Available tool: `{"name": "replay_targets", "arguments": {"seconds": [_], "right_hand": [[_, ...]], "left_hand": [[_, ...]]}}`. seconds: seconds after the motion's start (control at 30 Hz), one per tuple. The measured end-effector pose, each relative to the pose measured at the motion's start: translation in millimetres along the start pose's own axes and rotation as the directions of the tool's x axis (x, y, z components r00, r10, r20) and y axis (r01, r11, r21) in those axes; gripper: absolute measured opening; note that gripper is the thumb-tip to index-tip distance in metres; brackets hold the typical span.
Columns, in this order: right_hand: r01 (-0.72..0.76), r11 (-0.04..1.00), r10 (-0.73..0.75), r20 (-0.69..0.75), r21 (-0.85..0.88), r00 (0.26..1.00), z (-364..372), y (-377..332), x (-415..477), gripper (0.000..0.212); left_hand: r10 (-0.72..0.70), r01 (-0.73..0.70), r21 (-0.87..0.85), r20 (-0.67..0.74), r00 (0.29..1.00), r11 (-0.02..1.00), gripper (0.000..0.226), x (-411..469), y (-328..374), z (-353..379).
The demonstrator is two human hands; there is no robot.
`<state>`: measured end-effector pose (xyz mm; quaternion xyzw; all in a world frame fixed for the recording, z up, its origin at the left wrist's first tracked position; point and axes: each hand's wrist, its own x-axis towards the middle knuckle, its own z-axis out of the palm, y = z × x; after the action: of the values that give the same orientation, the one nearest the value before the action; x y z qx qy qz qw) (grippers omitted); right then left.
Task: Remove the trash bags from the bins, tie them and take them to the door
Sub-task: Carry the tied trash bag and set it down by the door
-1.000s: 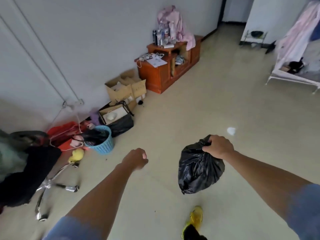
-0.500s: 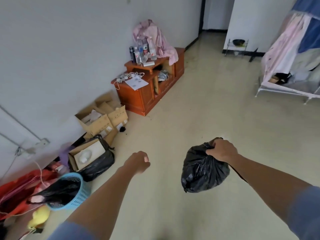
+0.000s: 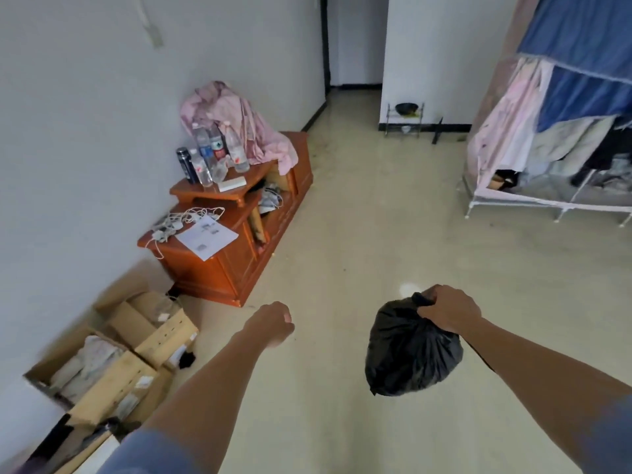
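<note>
A tied black trash bag (image 3: 410, 354) hangs above the floor at the lower right. My right hand (image 3: 448, 311) grips its knotted top, fingers curled round it. My left hand (image 3: 272, 321) is held out to the left of the bag, curled into a loose fist with nothing in it. No bin is in view.
Open cardboard boxes (image 3: 126, 350) line the left wall. Beyond them stands a wooden cabinet (image 3: 239, 254) with bottles, cables and pink cloth on top. A fabric wardrobe (image 3: 561, 138) stands at the right. A dark doorway (image 3: 352, 46) opens at the far end of the pale floor.
The view has swung forward and to the right; the blue bin, chair and red items slid out on the left. My right hand still carries the bag, and the hallway now shows ahead.
</note>
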<state>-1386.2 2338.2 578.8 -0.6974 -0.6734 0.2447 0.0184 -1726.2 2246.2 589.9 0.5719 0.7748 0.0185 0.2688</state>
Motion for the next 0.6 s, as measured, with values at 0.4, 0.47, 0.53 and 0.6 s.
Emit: {"name": "replay_targets", "arguments": {"seconds": [0.4, 0.47, 0.53, 0.6], "right_hand": [[-0.049, 0.999, 0.049, -0.007, -0.019, 0.999, -73, -45, 328, 0.019], [-0.045, 0.998, 0.046, 0.019, -0.032, 0.999, -85, -54, 391, 0.020], [-0.037, 0.998, 0.039, 0.035, -0.054, 0.999, -101, -64, 453, 0.023], [-0.029, 0.996, 0.033, 0.040, -0.086, 0.999, -123, -77, 513, 0.031]], "left_hand": [[0.141, -0.141, -0.001, 0.074, 0.987, 0.990, 0.009, 352, 107, -97], [0.117, -0.119, 0.011, 0.095, 0.989, 0.993, 0.007, 409, 124, -116], [0.110, -0.114, 0.039, 0.089, 0.990, 0.993, 0.016, 466, 142, -140], [0.115, -0.118, 0.045, 0.058, 0.992, 0.992, 0.021, 520, 160, -168]]}}
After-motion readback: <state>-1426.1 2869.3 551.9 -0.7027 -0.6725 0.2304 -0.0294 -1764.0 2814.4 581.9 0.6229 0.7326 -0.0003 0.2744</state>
